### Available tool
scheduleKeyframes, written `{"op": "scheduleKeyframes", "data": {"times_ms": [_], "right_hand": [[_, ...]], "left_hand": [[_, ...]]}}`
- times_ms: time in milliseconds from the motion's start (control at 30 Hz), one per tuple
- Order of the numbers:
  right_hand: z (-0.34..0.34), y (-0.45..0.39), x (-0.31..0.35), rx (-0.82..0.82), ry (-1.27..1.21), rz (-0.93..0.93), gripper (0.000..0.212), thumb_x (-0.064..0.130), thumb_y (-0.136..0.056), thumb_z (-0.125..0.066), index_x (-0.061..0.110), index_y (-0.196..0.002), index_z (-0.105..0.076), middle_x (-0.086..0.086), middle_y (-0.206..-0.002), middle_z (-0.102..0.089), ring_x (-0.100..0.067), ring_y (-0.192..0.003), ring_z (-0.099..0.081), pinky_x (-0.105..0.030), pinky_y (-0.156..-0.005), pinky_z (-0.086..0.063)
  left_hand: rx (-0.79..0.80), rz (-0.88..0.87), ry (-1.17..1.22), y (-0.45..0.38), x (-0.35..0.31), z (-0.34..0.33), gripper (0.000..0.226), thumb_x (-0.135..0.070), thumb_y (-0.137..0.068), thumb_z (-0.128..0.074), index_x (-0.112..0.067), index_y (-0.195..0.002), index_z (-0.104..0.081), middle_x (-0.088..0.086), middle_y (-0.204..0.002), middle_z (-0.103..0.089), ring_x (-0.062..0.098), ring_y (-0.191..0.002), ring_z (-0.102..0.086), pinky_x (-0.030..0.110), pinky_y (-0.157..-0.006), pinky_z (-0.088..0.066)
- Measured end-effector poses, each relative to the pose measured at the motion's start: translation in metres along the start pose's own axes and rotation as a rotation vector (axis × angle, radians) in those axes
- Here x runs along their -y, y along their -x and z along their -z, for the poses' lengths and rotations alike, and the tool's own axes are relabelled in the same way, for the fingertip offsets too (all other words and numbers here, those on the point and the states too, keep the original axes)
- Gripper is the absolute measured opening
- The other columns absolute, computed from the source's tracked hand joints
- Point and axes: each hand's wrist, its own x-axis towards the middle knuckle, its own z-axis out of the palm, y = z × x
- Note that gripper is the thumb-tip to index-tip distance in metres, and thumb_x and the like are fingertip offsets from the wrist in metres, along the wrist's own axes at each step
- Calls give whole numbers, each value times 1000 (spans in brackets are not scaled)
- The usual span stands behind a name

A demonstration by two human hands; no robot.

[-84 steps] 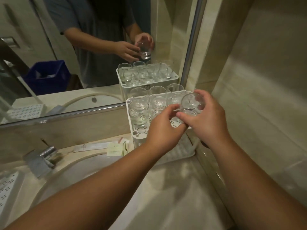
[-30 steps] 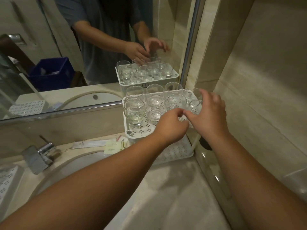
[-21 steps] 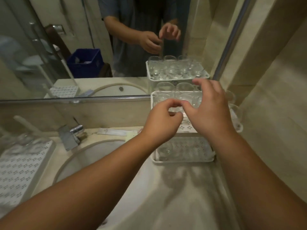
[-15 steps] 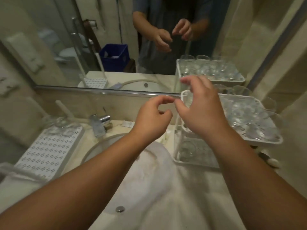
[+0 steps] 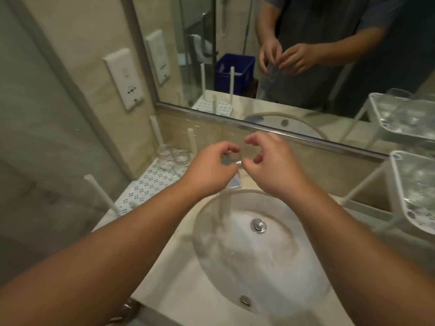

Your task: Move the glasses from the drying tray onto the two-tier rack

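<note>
The white perforated drying tray (image 5: 150,184) at the left holds two clear round glasses (image 5: 174,157) at its far end, among upright pegs. The two-tier rack (image 5: 397,184) at the right is crowded with blurred glasses. Over the oval basin (image 5: 270,250) in the marble tabletop (image 5: 179,290), left hand (image 5: 209,170) and right hand (image 5: 275,168) hover — fingers loosely curled, holding nothing.

Upright posts (image 5: 193,142) beside 2 glasses (image 5: 173,157)

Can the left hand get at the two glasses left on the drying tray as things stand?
Probably yes. The left hand holds nothing, and the glasses stand at the far end of the tray, with only a post beside them.
</note>
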Motion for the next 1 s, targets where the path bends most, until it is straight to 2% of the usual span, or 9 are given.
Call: {"op": "scheduleKeyframes", "data": {"times_ms": [67,133,267,400,533,633,767,867,1000], "right_hand": [[-29,-15,13,40,8,6,39,25,-82,-68,26,-120,-60,6,-120,-53,-9,-81,-56,-32,-84,-50],[-57,-30,26,84,15,3,39,25,-82,-67,25,-120,-60,4,-119,-52,-9,-78,-58,-33,-84,-50],[-109,-56,43,154,41,-21,41,26,-82,-67,23,-122,-60,0,-121,-53,-18,-88,-61,-32,-85,-48],[-155,-76,53,222,109,-18,44,29,-83,-68,24,-126,-57,-1,-126,-54,-18,-94,-57,-25,-79,-36],[-194,-92,61,318,177,-15,54,32,-83,-70,24,-133,-52,-5,-133,-53,-24,-119,-53,-32,-91,-42],[-220,-99,63,390,172,-41,64,32,-83,-71,26,-140,-45,-6,-140,-48,-24,-126,-50,-35,-99,-43],[-243,-114,60,442,246,-42,74,33,-83,-70,30,-147,-32,-6,-147,-41,-25,-127,-49,-39,-98,-46],[-257,-128,58,487,335,-94,80,30,-84,-68,33,-150,-25,-10,-155,-29,-30,-127,-50,-41,-95,-48],[-274,-138,55,540,458,-176,85,24,-86,-64,31,-153,-12,-14,-164,2,-36,-132,-47,-44,-96,-47]], "left_hand": [[-20,37,8,-5,27,24,36,-16,-87,-64,-30,-121,-66,-28,-98,-57,-1,-89,-59,12,-71,-43],[-34,90,33,-10,53,45,33,-19,-87,-66,-33,-117,-65,-14,-108,-61,5,-85,-60,22,-66,-45],[-43,210,87,-18,97,80,28,-25,-85,-68,-37,-110,-63,-7,-115,-61,12,-83,-68,30,-60,-54],[-35,299,142,-24,133,105,25,-25,-86,-67,-37,-107,-61,-7,-114,-60,13,-74,-66,20,-48,-45],[-10,407,207,-29,163,121,31,-21,-89,-65,-27,-119,-60,2,-115,-60,17,-78,-64,24,-57,-45],[24,464,233,-31,177,129,38,-20,-91,-64,-23,-128,-57,2,-109,-62,17,-79,-66,23,-59,-47],[54,510,247,-34,188,133,44,-21,-91,-63,-26,-133,-53,0,-114,-63,20,-91,-71,25,-64,-50],[64,533,261,-33,194,135,46,-24,-90,-63,-27,-134,-52,-4,-112,-62,19,-89,-70,25,-61,-50],[86,542,309,-31,201,138,45,-25,-90,-64,-27,-134,-52,-5,-112,-62,14,-85,-68,22,-64,-50]]}}
